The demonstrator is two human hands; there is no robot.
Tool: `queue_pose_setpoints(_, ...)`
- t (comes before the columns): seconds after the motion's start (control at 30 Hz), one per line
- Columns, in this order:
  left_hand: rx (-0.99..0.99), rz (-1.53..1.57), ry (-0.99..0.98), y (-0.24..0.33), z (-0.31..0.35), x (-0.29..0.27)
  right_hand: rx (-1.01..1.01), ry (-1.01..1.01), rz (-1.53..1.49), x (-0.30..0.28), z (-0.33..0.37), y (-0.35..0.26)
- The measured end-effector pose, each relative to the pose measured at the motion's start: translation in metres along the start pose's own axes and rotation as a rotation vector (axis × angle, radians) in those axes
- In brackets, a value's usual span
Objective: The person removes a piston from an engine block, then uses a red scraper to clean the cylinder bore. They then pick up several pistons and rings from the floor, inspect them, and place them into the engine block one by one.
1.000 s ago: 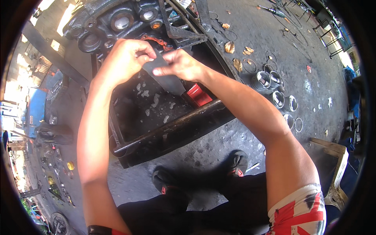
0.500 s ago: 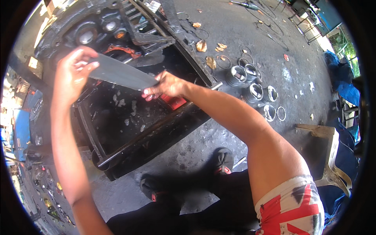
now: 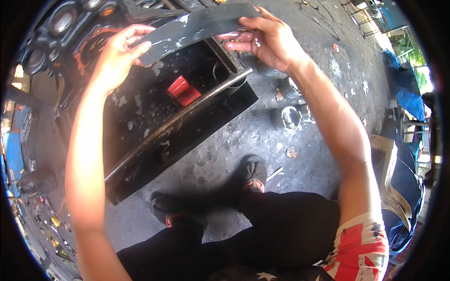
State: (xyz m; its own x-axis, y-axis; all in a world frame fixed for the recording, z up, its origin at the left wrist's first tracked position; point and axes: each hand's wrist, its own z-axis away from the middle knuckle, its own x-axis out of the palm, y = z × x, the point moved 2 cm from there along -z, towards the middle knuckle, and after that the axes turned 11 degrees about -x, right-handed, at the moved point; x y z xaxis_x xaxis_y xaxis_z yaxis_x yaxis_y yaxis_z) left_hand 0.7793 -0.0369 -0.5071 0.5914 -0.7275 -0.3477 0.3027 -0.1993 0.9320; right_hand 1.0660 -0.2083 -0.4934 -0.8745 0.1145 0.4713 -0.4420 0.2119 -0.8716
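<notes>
A long dark grey flexible strip [image 3: 197, 30], shiny as if wet, stretches between my hands and bows upward in the middle. My left hand [image 3: 119, 58] pinches its left end between thumb and fingers. At the other end my right hand [image 3: 274, 44] grips it under the thumb, with the lower fingers spread beneath. Below the strip lies a black metal tray [image 3: 180, 152] with wet patches on its floor. Inside that tray rests a red block [image 3: 183, 91], touched by neither hand.
A dark greasy engine part [image 3: 63, 21] with round openings sits at the upper left. Several metal pistons [image 3: 288, 118] stand on the floor right of the tray. A chair [image 3: 389, 161] is at the far right. My shoes [image 3: 255, 171] are in front of the tray.
Both hands have shifted, the right one up and to the right, the left one slightly right and down. The strip now bows and its right end is higher. The red block shows more fully.
</notes>
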Motion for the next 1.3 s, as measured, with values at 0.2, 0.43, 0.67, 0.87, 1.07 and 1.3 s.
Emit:
queue_pose_setpoints(0.2, 0.055, 0.228, -0.239, 0.035, -0.049, 0.118, -0.215, 0.037, -0.296, -0.080, 0.080, 0.005)
queue_pose_setpoints(0.43, 0.647, -0.287, 0.038, 0.028, -0.058, 0.317, -0.231, 0.638, 0.332, -0.178, 0.215, -0.075)
queue_pose_setpoints(0.67, 0.717, -0.641, -0.468, -0.051, -0.027, 0.435, -0.235, 0.946, 0.379, -0.212, 0.306, -0.030)
queue_pose_setpoints(0.87, 0.572, -0.550, -0.655, -0.050, -0.045, 0.430, -0.279, 0.850, 0.454, -0.223, 0.324, 0.006)
queue_pose_setpoints(1.07, 0.023, -0.370, -0.560, -0.002, -0.061, 0.408, -0.060, 0.710, 0.675, -0.203, 0.309, 0.026)
queue_pose_setpoints(1.3, -0.095, -0.276, -0.439, 0.060, -0.075, 0.390, -0.069, 0.379, 0.375, -0.170, 0.277, 0.041)
